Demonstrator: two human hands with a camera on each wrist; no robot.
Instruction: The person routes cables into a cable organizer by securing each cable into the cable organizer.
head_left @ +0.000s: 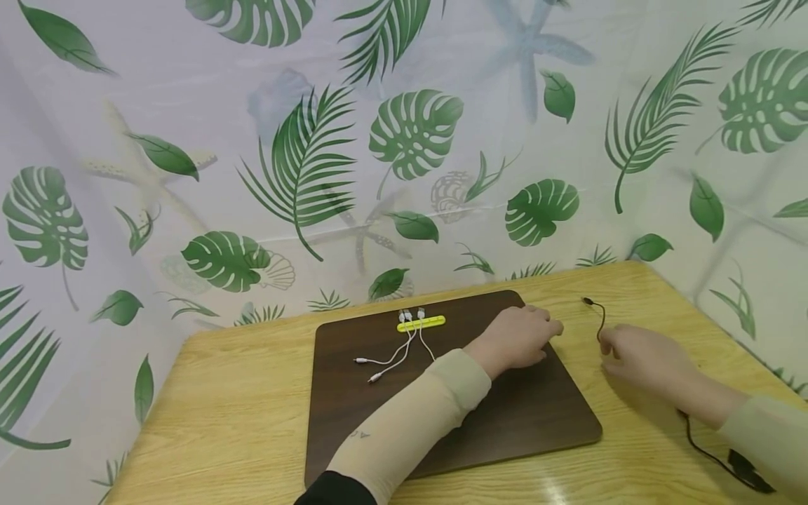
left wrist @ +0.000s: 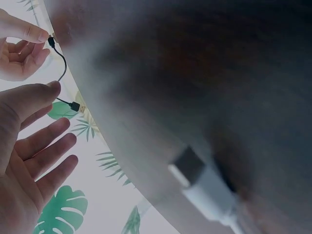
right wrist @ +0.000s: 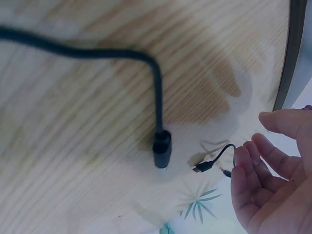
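My right hand (head_left: 644, 358) is over the table, right of the brown board, thumb and fingers pinching a short black cable (head_left: 602, 319). One black plug (left wrist: 51, 42) of it shows at the right fingertips in the left wrist view; its USB plug (left wrist: 75, 106) sticks out beyond my left thumb. Above the board's right edge is my left hand (head_left: 520, 333), fingers spread and holding nothing visible. White cables (head_left: 404, 351) run from a yellow cable holder (head_left: 431, 322) at the back of the board. A white USB-C plug (left wrist: 195, 180) looms close in the left wrist view.
A second black cable (head_left: 701, 449) lies on the table under my right wrist, its plug (right wrist: 162, 148) close to that camera. The dark brown board (head_left: 360, 435) covers the middle of the wooden table (head_left: 233, 407). A leaf-patterned cloth (head_left: 467, 140) hangs behind.
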